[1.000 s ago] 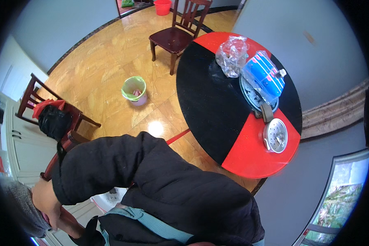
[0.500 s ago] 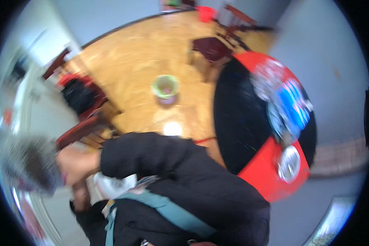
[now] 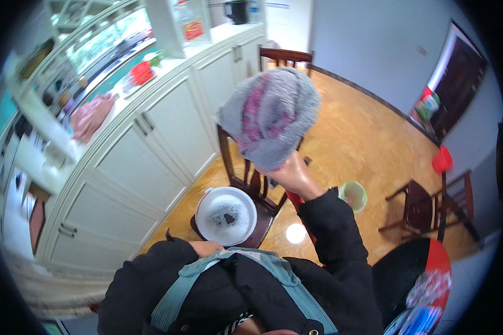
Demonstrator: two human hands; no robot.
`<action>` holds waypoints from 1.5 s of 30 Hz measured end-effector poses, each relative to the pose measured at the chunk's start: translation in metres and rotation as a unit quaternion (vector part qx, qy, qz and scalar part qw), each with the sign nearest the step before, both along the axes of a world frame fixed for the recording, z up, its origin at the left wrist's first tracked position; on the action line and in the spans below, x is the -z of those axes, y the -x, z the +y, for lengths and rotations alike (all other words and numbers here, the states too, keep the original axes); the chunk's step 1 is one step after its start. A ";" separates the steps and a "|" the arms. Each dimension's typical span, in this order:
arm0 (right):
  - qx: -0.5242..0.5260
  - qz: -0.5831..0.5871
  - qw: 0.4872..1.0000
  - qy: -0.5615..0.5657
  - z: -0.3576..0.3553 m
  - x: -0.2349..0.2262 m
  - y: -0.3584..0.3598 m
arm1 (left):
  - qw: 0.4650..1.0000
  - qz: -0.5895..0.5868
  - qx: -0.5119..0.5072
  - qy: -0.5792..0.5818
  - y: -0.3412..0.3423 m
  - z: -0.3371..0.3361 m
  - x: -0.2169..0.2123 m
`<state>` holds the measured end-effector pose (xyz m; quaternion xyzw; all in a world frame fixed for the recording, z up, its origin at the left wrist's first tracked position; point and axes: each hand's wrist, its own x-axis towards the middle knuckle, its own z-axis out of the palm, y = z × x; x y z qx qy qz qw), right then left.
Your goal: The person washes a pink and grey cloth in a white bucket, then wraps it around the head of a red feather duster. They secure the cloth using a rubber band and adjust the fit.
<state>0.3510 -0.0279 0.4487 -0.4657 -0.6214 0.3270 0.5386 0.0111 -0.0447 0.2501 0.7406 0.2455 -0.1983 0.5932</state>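
— Grey-and-pink knit cloth (image 3: 269,116), pinched in the fingers (image 3: 285,167) of the right hand (image 3: 293,177), now raised above the white basin (image 3: 226,215); a second ago that arm hung low beside a round table.

— And the left hand (image 3: 205,248)?

— Curled at the chest just below the basin; whether it grips anything I cannot tell. Past the basin: a dark wooden chair (image 3: 251,178), white cabinets (image 3: 151,145). Wringing or rinsing looks next.

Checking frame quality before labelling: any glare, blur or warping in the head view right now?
Head view: sharp at the centre, with the grey-pink cloth in the right hand crisp. A round glare spot sits on the wood floor. Fisheye bends the white cabinets strongly toward the rim, and the corners are black. The windows top left look bright and washed out.
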 end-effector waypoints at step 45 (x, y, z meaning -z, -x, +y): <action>-0.185 0.073 0.969 0.145 0.027 0.055 0.063 | 0.988 0.033 -0.021 -0.151 -0.013 -0.040 0.007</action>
